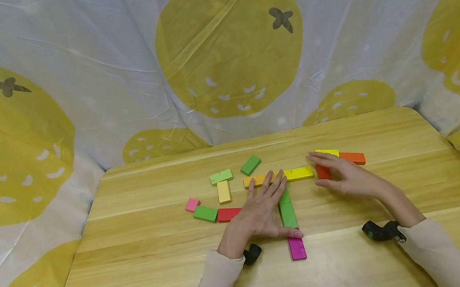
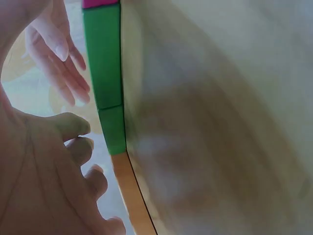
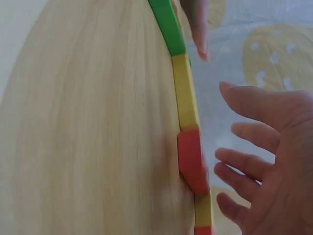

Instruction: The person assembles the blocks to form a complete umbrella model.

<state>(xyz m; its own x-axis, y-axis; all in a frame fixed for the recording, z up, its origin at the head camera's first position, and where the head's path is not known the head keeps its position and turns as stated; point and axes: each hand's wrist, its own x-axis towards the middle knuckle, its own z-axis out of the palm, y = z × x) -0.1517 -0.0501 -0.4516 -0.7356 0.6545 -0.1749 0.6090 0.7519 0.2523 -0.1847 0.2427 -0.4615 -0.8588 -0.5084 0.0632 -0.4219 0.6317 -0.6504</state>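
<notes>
My left hand (image 1: 263,214) spreads its fingers over a row made of an orange block (image 1: 254,183) and a yellow block (image 1: 300,173). Below that row runs a column of green blocks (image 1: 288,215), ending in a purple block (image 1: 297,249); the thumb lies over the joint there. My right hand (image 1: 353,178) is beside a red-orange block (image 1: 323,172), its fingers lightly bent and apart. In the right wrist view a gap shows between finger and thumb tips, with the red block (image 3: 190,159) beyond them. Whether either hand touches a block is unclear.
A yellow block (image 1: 327,152) and an orange block (image 1: 352,158) adjoin the red-orange one. To the left lie a pink block (image 1: 192,204), a green block (image 1: 206,213), a red block (image 1: 228,214), a cream block (image 1: 223,192) and a light green block (image 1: 221,177). A patterned curtain (image 1: 122,80) surrounds the table.
</notes>
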